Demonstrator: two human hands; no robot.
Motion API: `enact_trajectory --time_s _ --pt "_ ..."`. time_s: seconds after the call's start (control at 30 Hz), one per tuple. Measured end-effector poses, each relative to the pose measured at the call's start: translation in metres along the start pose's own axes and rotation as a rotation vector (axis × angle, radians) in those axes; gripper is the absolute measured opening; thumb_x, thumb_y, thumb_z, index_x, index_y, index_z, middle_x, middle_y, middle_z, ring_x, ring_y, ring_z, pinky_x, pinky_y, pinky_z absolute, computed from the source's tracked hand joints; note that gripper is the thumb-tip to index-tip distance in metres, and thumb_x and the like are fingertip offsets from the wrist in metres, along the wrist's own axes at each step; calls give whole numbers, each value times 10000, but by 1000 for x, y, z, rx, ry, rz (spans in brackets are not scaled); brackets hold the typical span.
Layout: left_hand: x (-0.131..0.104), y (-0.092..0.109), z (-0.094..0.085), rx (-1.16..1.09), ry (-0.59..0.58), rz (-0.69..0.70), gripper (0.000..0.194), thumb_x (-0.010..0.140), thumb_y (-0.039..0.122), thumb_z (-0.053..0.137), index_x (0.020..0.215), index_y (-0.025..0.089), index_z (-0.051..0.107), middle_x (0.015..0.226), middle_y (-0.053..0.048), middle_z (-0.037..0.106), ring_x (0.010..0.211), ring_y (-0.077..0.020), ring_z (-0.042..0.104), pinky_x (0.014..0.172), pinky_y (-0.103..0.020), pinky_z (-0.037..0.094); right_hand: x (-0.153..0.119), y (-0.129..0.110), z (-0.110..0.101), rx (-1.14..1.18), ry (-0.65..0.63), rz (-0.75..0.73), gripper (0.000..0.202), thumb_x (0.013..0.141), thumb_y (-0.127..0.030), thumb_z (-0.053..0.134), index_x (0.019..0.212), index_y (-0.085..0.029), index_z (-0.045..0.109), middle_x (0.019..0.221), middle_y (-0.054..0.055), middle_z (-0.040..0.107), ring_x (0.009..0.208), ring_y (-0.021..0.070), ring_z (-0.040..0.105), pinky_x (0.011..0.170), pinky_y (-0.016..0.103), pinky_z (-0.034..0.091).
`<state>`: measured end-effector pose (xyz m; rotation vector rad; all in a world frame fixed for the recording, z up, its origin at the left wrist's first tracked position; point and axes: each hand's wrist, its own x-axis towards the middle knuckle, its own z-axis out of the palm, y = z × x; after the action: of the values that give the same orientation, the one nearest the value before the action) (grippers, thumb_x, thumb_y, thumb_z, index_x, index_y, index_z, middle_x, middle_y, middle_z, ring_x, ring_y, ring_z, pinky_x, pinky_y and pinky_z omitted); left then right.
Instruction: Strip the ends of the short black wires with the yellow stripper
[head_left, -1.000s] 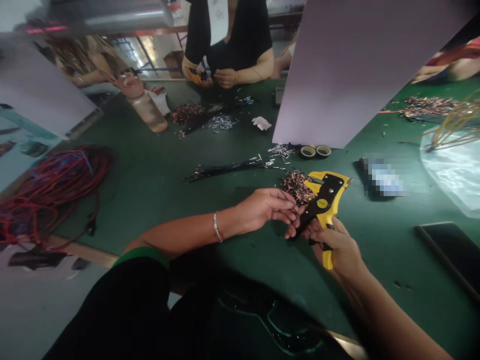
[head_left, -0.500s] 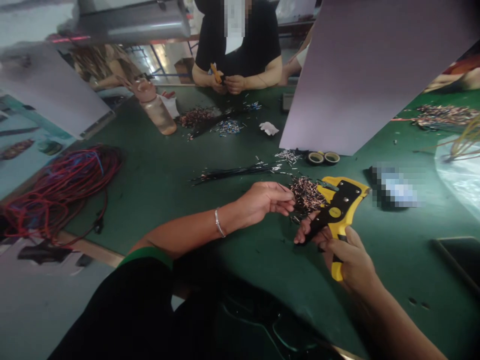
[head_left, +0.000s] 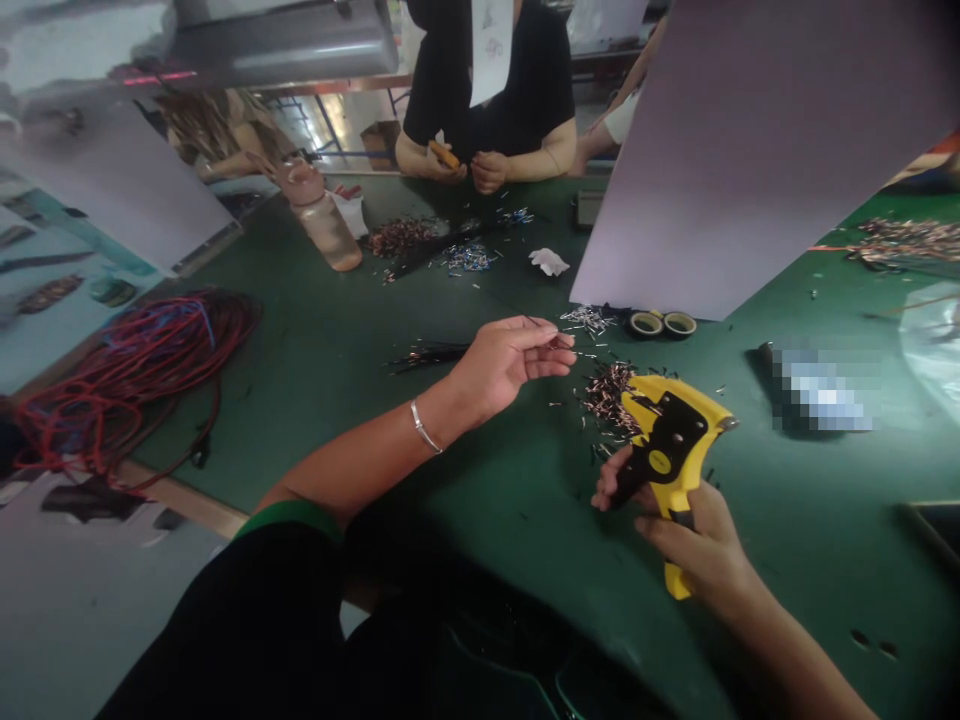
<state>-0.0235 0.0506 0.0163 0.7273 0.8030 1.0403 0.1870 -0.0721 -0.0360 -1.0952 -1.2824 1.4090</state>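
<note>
In my right hand [head_left: 701, 530] is a yellow and black wire stripper [head_left: 667, 440], its jaws pointing up and left, fingers wrapped round its handles. Close by its jaws lies a heap of short copper-coloured and black wire pieces [head_left: 609, 392]. My left hand [head_left: 517, 362], with a bracelet on the wrist, is pinched closed over the bundle of black wires [head_left: 431, 355]. A thin black wire [head_left: 531, 321] runs across its fingers. The hand covers part of the bundle. Just beyond the fingertips lies a small pile of silvery terminals [head_left: 589, 320].
Tape rolls [head_left: 662, 324] lie by a pale upright panel [head_left: 675, 160]. A blurred-out object [head_left: 821, 385] is at right. Red cables [head_left: 142, 380] coil at left. A bottle [head_left: 326, 225] stands far left. Across the table, a person [head_left: 487, 100] holds an orange tool.
My left hand has moved up and left, away from the stripper, to the black wire bundle. The wire stripper stays in my right hand, slightly lower in view.
</note>
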Motion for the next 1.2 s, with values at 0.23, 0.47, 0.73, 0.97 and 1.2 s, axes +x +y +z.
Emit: enact_trajectory --time_s 0.23,0.47,0.73,0.97,1.2 --pt "0 1 1 -17 -27 -16 70 861 107 632 798 136 633 808 -89 741 722 -172 714 793 -338 570 0 4 2 41 -10 -2 369 597 -119 615 943 -215 700 829 43 691 707 210 664 654 328 561" --pt "1 8 -1 -15 -22 75 19 853 118 640 850 127 657 810 -89 746 740 -173 723 810 -335 574 5 4 -4 138 -11 95 451 582 -106 652 1015 -225 699 870 29 729 751 218 692 712 350 536" --pt "0 14 -3 39 -3 187 38 840 136 667 869 112 669 842 -106 754 748 -180 729 788 -324 584 8 2 -2 276 -75 118 510 559 -94 663 1053 -216 693 905 24 726 783 217 677 755 376 504" --pt "1 11 -3 48 29 184 21 805 137 696 820 130 684 818 -100 756 732 -186 720 783 -336 582 10 2 -1 359 -105 77 489 568 -108 677 1045 -216 684 882 26 713 772 222 664 804 432 536" --pt "2 11 -2 38 70 177 28 783 123 704 803 109 691 799 -126 753 710 -200 719 789 -368 572 10 1 -1 357 -119 80 503 567 -98 648 1058 -206 678 890 36 713 784 229 663 806 434 536"
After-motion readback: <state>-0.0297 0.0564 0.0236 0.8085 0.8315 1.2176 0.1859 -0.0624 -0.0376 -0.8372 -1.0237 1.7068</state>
